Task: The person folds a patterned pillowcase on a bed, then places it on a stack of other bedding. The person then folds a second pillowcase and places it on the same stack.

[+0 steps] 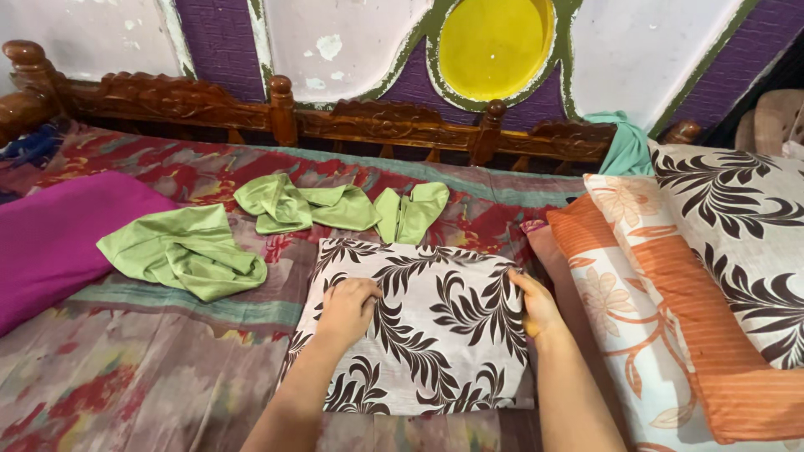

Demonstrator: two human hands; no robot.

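Hands pressed a folded leaf-print pillowcase (419,326) on the bed (126,377): left hand (347,308) curled, knuckles down, right hand (536,305) gripping its edge. Uneven pressure could skew the fold.

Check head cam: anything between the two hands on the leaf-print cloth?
Nothing: only bare leaf-print cloth lies between the left hand and right hand, per the head view.

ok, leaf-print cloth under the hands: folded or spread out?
Folded. The leaf-print cloth lies as a compact rectangle with layered edges at its lower right corner; left hand and right hand press on it.
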